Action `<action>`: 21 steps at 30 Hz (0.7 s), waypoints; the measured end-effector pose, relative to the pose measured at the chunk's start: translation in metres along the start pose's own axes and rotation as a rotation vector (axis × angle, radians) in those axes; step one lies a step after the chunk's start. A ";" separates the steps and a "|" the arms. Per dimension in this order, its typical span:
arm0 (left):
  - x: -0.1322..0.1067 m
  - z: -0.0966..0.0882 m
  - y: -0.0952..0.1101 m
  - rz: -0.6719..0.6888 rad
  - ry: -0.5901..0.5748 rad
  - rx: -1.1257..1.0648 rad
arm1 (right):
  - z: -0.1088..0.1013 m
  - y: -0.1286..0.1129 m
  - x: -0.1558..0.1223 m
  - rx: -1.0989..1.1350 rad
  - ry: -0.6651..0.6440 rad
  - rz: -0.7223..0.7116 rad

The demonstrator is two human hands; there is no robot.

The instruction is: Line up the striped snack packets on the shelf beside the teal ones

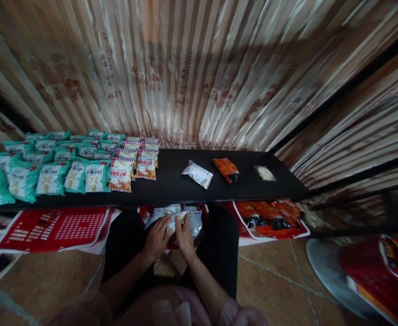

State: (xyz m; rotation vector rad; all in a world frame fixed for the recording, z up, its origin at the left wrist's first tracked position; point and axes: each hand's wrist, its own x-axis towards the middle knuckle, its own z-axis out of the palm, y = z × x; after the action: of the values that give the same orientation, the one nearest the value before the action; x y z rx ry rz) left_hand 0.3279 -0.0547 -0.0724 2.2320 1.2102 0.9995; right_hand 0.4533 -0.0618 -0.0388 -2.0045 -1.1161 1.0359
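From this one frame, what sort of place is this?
Probably a small snack stall or stockroom: rows of teal snack packets fill a black shelf, red baskets sit below, and both hands dig in one.

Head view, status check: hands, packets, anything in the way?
Left hand and right hand both on white snack packets in the red basket. Black shelf just above. Nothing blocking.

A small shop or stockroom: snack packets in rows on a black shelf, red baskets below.
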 end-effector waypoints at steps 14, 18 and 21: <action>0.013 -0.008 0.009 -0.071 -0.027 -0.078 | -0.009 0.005 0.009 -0.371 0.169 -0.632; 0.018 -0.016 0.011 -0.083 -0.064 -0.104 | -0.016 0.003 0.008 -0.396 0.025 -0.644; 0.023 -0.022 0.012 -0.120 -0.127 -0.126 | -0.021 0.002 0.007 -0.444 -0.079 -0.634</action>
State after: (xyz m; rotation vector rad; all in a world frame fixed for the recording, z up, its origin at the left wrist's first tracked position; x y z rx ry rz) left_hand 0.3264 -0.0417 -0.0417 2.0674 1.1765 0.8499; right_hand 0.4741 -0.0595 -0.0319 -1.7164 -1.9899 0.5664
